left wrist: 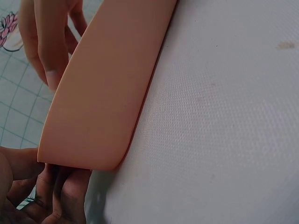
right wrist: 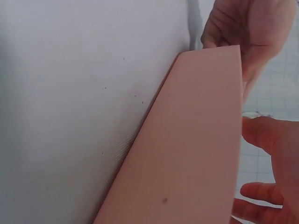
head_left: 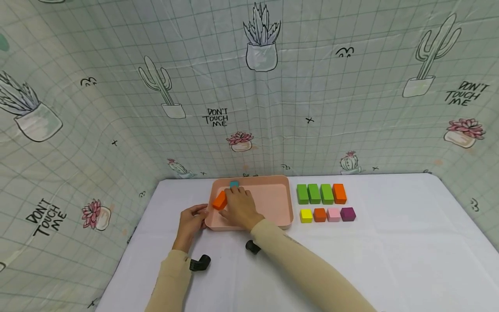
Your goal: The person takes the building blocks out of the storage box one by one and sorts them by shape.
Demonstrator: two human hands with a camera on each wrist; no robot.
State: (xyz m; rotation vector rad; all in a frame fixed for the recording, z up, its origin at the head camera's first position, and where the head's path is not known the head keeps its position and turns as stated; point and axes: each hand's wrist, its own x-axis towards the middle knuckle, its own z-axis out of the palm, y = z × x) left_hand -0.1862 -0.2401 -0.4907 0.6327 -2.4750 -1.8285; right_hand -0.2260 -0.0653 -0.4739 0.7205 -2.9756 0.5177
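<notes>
A shallow pink tray (head_left: pixel 273 203) lies on the white table, a teal block (head_left: pixel 234 184) near its far side. My left hand (head_left: pixel 192 223) grips the tray's near left corner; in the left wrist view the thumb lies at the rim and the fingers curl outside the wall. My right hand (head_left: pixel 241 208) reaches over the tray's left part. Its thumb and fingers pinch an orange block (head_left: pixel 220 200), which sits at a slant. In the right wrist view the tray wall (right wrist: pixel 187 140) hides that block and some of the fingers.
Right of the tray stand several green blocks (head_left: pixel 314 193) and another orange block (head_left: pixel 339 193) in a row. Nearer lie a yellow cube (head_left: pixel 306 215), an orange-red cube (head_left: pixel 320 215), a pink cube (head_left: pixel 333 214) and a purple block (head_left: pixel 348 214). A patterned cloth (head_left: pixel 304 143) rises behind.
</notes>
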